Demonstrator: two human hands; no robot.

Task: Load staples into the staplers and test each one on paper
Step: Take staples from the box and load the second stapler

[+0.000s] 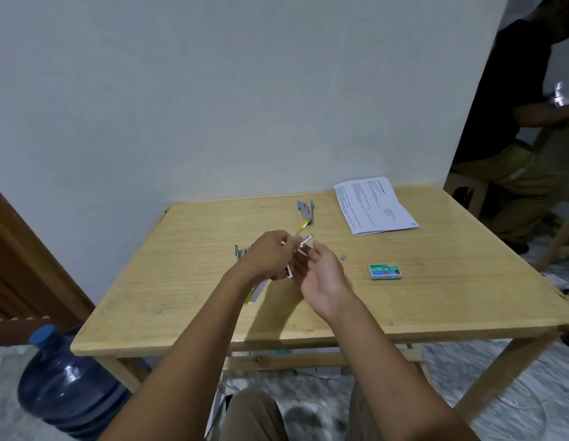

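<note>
A pale wooden table (181,313) stands against the wall. Near its far edge lie a blue-and-grey stapler (305,213) and, toward the right corner, a printed sheet of paper (375,205). Closer in sit a green staple box (385,271), a small strip of staples (342,257) near it, and a second stapler (241,253), partly hidden.

A pale wooden tabletop (451,291) stands against a plain white wall (213,90) on a grey marbled floor (486,380), with a brown door (19,265) and blue water jug (69,396) left, and a seated person (515,128) right.
</note>
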